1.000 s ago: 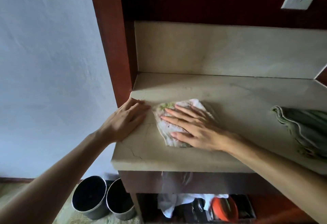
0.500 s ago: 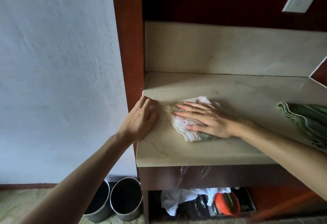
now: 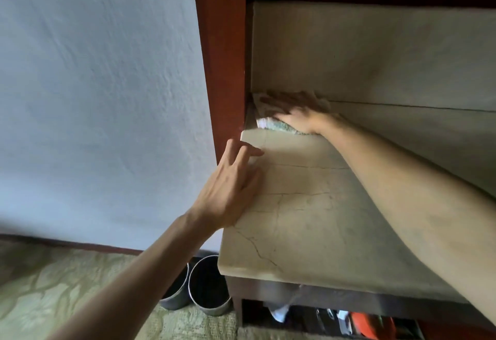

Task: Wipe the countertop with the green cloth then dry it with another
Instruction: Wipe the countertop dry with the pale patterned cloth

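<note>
Right hand: fingers spread flat, palm down, pressing the cloth onto the desk; motion blur softens the fingertips.
Left hand: fingers straight and loosely spread, resting on the left edge of the desk near its front corner; it holds nothing.
Cloth: bunched under the right hand in the rear left corner, against the red-brown side panel and close to the pale backsplash. The visible fringe looks whitish with a green tinge, so it is probably the drying cloth, though blur leaves this uncertain.
Orientation: the bundle's long axis runs roughly left to right along the back edge, its free end pointing toward the side panel; no finer direction can be read.
Progress: if this is the second cloth, the wet wipe is done and drying is under way, now at the far corner.
Remaining: judged from this view, the front and right portions of the desk may need a pass.
Below: two metal pots stand on the floor beside the cabinet.
</note>
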